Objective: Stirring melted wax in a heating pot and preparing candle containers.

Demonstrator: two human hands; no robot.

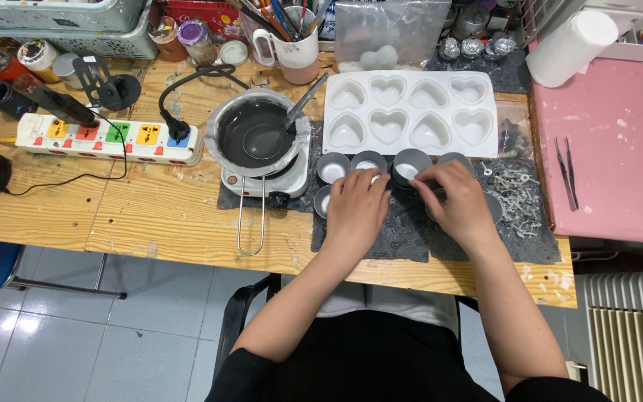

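Several small grey round cups [333, 168] stand in a cluster on a dark mat [396, 238] in front of me. My left hand [355, 210] rests palm down over the cups at the front left of the cluster, fingertips at a cup with white inside. My right hand [459, 202] lies beside it, its fingers pinching at the rim of a grey cup [411, 162]. Behind the cups sits a white mould with heart-shaped hollows [409, 112]. What either hand holds underneath is hidden.
A metal pot with a ladle [258, 135] stands on a small white hotplate left of the cups. A power strip [109, 138] lies further left. Metal wick bits [519, 195] lie at the right, tweezers [565, 171] on a pink surface, a mug of tools [292, 41] behind.
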